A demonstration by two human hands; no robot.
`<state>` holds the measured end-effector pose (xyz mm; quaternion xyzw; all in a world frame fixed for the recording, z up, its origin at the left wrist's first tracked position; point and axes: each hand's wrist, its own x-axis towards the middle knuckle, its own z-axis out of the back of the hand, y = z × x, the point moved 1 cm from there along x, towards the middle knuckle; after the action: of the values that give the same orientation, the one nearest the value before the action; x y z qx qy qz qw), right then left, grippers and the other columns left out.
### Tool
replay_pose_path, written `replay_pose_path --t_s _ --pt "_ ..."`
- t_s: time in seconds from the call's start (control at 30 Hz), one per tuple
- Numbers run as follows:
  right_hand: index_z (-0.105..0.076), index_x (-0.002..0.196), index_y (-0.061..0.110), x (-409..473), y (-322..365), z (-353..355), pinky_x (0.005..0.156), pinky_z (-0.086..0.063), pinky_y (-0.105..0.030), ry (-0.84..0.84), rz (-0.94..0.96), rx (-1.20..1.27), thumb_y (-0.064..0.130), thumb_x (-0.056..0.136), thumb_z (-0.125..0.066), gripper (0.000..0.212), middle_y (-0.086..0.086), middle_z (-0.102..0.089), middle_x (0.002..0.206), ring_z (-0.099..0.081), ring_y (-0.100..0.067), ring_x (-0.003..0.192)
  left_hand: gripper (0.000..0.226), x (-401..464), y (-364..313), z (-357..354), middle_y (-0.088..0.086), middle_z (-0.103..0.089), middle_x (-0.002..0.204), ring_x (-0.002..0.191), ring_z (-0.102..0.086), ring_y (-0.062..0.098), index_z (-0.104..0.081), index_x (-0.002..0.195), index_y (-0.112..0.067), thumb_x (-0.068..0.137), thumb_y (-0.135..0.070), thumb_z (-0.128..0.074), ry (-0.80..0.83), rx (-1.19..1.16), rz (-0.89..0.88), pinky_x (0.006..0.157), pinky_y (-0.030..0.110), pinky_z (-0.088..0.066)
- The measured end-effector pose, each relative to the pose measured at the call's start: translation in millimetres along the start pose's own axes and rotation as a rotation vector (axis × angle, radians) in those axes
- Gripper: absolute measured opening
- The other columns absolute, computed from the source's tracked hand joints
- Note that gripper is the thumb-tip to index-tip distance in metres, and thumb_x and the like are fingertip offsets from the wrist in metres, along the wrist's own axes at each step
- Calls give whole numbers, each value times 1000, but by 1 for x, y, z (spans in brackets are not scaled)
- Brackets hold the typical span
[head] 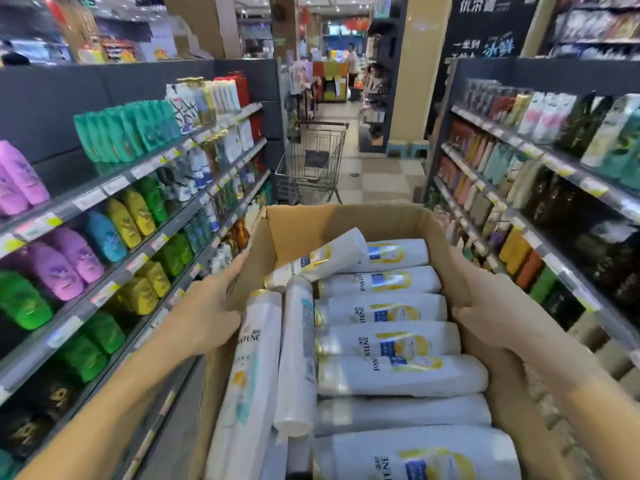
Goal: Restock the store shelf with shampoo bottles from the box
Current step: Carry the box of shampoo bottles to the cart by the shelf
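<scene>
Shampoo bottles, white with blue and yellow labels, fill the open cardboard box held close under the camera. Most lie on their sides in a row along the right, caps toward the middle; two more run lengthwise along the left wall, and one rests tilted across the far end of the pile.

Both hands carry the box from outside. Left hand has its grip pressed on the left wall, fingers stretched forward along the cardboard and the thumb hooked at the rim. Right hand wraps its grip over the right wall's top edge (only the back of the hand shows clearly).

Store shelves on the left hold purple, green, yellow and blue bottles; the shelves on the right are stocked too. Farther down the aisle stands a wire shopping cart.
</scene>
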<state>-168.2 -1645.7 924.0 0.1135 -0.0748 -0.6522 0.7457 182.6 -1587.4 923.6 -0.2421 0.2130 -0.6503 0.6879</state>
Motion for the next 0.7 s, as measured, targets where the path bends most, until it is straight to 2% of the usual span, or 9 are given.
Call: replay_pose_path --t_s 0.1,0.2,0.27,0.33,0.4,0.47,0.53,0.63,0.7 --pt "7 154 31 86 5 6 69 -54 -40 7 23 17 5 89 -53 92 -15 -63 118 -64 -30 87 89 86 9 3 -20 -48 127 118 -52 10 -10 150 -43 86 -7 -60 15 23 6 98 29 -42" --pt "7 154 28 172 12 5 68 -51 -37 19 20 34 2 89 -52 91 -19 -59 124 -62 -32 94 91 181 33 2 -22 -44 131 116 -49 4 -12 150 -44 84 -5 -60 25 13 19 87 20 -40" --pt "8 154 28 230 19 -1 77 -52 -40 8 41 54 1 89 -51 92 -20 -55 132 -60 -34 104 93 244 52 2 -25 -41 133 121 -50 6 -10 149 -48 84 -5 -61 38 13 18 83 19 -43" --pt "11 153 30 289 29 -5 93 -48 -45 32 6 53 2 90 -49 91 -19 -45 144 -48 -38 125 93 307 65 5 -25 -46 130 116 -54 8 -10 147 -52 85 -6 -61 47 1 -9 82 20 -46" --pt "14 151 34 349 37 -9 93 -47 -46 80 -48 28 6 93 -49 91 -22 -28 153 -39 -42 132 91 365 77 10 -25 -44 129 116 -52 6 -12 148 -48 86 -5 -62 52 -24 8 89 21 -42" --pt "15 151 36 409 45 -10 85 -50 -44 73 -51 53 7 91 -51 93 -23 -33 149 -49 -40 121 89 423 89 17 -26 -36 131 125 -45 6 -12 151 -42 86 -6 -61 53 -15 10 96 20 -37" --pt "14 152 33 467 52 -9 88 -48 -44 63 -12 53 4 90 -50 94 -17 -42 146 -50 -35 121 88 486 104 27 -24 -35 142 131 -43 7 -13 151 -42 84 -11 -62 76 26 16 102 24 -40" --pt "17 151 33 548 65 -7 96 -44 -43 33 16 4 4 88 -48 94 -12 -49 142 -49 -35 123 89 577 122 42 -18 -56 130 110 -62 12 -15 145 -55 81 -12 -60 56 84 6 91 35 -54" --pt "15 151 31 604 70 -4 95 -44 -41 37 10 -16 5 89 -47 92 -13 -49 141 -47 -37 124 93 637 132 49 -15 -59 129 107 -65 18 -15 140 -63 78 -11 -61 69 86 -5 92 45 -54"
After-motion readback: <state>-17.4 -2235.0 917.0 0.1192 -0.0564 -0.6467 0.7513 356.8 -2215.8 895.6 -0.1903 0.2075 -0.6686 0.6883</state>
